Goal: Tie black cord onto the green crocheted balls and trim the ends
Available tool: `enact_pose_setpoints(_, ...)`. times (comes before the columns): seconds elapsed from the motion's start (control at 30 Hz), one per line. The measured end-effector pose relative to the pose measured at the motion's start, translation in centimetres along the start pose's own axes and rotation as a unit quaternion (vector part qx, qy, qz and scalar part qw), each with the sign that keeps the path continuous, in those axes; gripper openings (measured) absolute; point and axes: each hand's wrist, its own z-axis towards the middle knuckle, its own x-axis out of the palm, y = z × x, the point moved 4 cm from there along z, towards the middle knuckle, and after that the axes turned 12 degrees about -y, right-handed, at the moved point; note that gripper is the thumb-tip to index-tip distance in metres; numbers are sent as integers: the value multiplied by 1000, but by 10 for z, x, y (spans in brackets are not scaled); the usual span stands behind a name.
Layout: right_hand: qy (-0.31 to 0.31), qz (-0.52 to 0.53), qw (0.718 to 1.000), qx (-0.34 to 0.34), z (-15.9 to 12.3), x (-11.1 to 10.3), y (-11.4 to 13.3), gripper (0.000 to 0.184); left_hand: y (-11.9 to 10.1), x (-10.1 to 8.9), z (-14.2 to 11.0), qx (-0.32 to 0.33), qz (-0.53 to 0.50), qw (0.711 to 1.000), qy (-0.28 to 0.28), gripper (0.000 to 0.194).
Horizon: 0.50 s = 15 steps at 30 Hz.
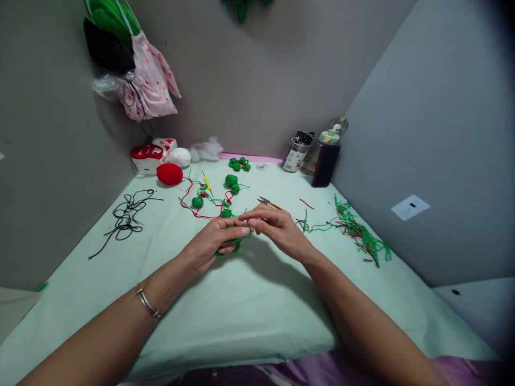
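My left hand is closed around a small piece of green yarn work, which shows below and between the fingers. Thumb and forefinger of my right hand are pinched together at the left fingertips, where a bit of green yarn shows. Just beyond the hands lies a small green yarn ball, joined to red yarn strands. Thread snips with an orange part lie behind my right hand, which partly covers them.
A red yarn ball, a yellow-handled crochet hook and green balls lie further back. Tangled black cord is at left, green and red scraps at right. A phone leans by a bottle and pen cup.
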Motion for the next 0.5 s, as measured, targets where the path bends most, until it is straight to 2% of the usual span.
enact_pose_setpoints(0.17,31,95,994,47,0,3,-4,16,4,0,0,-22,27,999,26,24)
enact_pose_setpoints(0.23,24,115,991,62,0,3,-6,18,5,0,-1,-27,36,998,32,23)
enact_pose_setpoints(0.3,-12,132,988,75,1,0,-8,20,5,1,-1,-27,38,998,42,22)
enact_pose_setpoints(0.43,-141,177,967,121,3,-13,-15,25,8,5,-2,-38,48,996,68,22)
enact_pose_setpoints(0.5,-155,214,952,154,3,-15,-15,27,11,6,-2,-46,55,995,75,23)
